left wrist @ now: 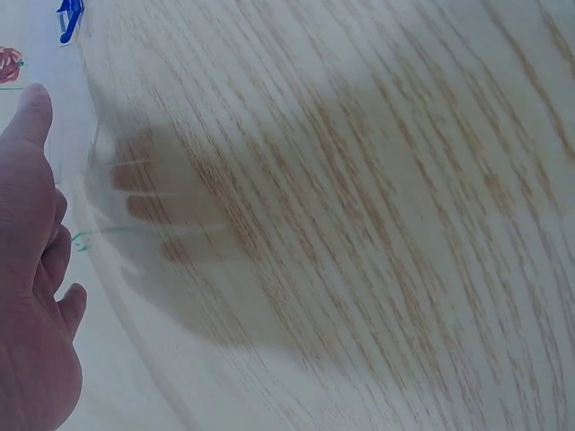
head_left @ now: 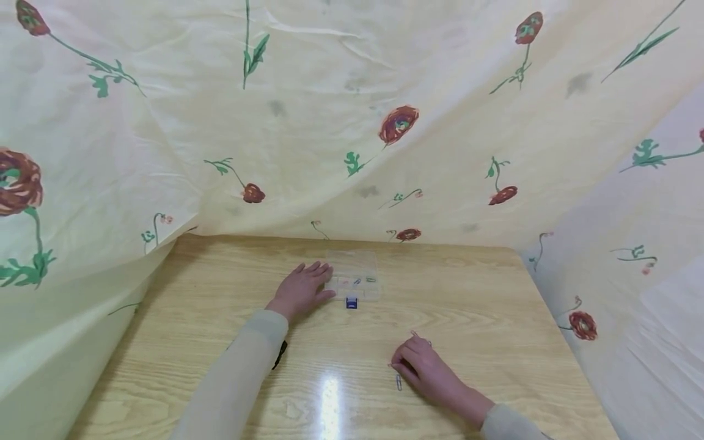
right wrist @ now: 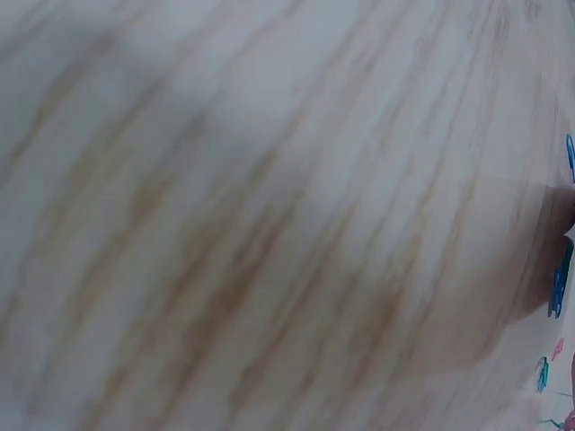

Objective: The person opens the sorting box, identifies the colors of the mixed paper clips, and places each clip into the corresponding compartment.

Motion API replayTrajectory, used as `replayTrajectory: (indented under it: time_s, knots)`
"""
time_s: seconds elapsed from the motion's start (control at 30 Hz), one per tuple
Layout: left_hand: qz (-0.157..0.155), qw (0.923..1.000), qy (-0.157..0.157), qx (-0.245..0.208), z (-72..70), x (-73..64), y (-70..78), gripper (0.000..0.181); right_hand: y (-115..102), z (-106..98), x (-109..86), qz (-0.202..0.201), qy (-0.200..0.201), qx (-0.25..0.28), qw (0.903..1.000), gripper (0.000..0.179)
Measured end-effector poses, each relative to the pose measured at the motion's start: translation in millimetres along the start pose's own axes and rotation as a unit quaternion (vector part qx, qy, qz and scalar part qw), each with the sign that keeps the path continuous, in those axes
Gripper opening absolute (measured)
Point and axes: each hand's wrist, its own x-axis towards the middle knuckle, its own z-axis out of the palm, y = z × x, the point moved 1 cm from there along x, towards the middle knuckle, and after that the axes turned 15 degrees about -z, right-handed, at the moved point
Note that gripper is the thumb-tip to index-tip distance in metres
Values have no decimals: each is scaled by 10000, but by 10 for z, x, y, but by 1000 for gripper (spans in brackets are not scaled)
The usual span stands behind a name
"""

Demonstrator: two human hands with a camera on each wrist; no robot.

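Note:
In the head view, my left hand (head_left: 301, 291) lies at the left edge of a clear plastic box (head_left: 371, 293), fingers extended and thumb apart. The box's lid (head_left: 352, 261) is raised back, and its compartments hold a pink, a blue and a green paper clip (head_left: 371, 280). A blue latch (head_left: 351, 303) is at its front. My right hand (head_left: 426, 370) is lower right on the table, thumb and forefinger pinching what looks like a small pink paper clip (head_left: 390, 365). Beside it lie a blue paper clip (head_left: 399, 382) and others (head_left: 414, 333). The right wrist view barely catches the fingertips.
The wood-grain table (head_left: 484, 293) carries everything. A flowered cloth (head_left: 308, 153) hangs behind it and along both sides. A small black object (head_left: 280, 355) shows beside the left forearm. Light reflects off the table's near part.

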Motion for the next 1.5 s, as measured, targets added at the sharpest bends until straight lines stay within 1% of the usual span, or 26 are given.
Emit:
replayTrajectory:
  time_s: [0.07, 0.17, 0.2, 0.3, 0.33, 0.5, 0.6, 0.77, 0.93, 1.07, 1.17, 1.27, 1.5]
  knots:
    - [-7, 10000, -10, -16, -1, 1, 2, 71, -2, 15, -1, -117, 144, -19, 9998, 20]
    - [-31, 10000, -2, 39, -1, 11, 3, 71, -5, 37, 9, -166, 280, 17, 9995, 6]
    - [-34, 10000, 6, 64, 2, 15, 1, 71, -8, 42, 15, -149, 306, 23, 9994, 5]
    - [-32, 9999, 28, 124, 10, 27, -7, 71, -8, 51, 43, 29, 307, 82, 9995, 19]
    - [-33, 9999, 33, 126, 11, 30, -11, 71, -2, 50, 57, 113, 293, 125, 9994, 21]
    - [-62, 9999, 2, 137, 8, 29, -28, 72, 129, 45, 181, 458, 360, 326, 9978, 18]
    - [-99, 9997, -58, 197, -3, 19, -37, 73, 284, 47, 347, 403, 523, 167, 9977, 19]
    - [-130, 9998, -82, 93, 4, -1, -51, 72, 540, 64, 769, 278, 728, -6, 9970, 21]
    - [-90, 9999, -20, -105, 56, -6, -50, 71, 743, 130, 1187, 449, 671, 136, 9966, 13]
    - [-45, 9997, 71, -230, 84, 3, -32, 70, 863, 190, 1451, 661, 476, 269, 9963, 7]
    - [-30, 9997, 107, -226, 92, 12, -18, 70, 932, 235, 1585, 878, 277, 315, 9953, 5]
    - [-14, 9997, 148, -205, 94, 18, -9, 70, 989, 274, 1669, 1070, 113, 342, 9936, 4]
    - [-55, 9997, 146, -182, 87, 22, -10, 71, 1079, 352, 1752, 1171, -103, 308, 9926, 5]
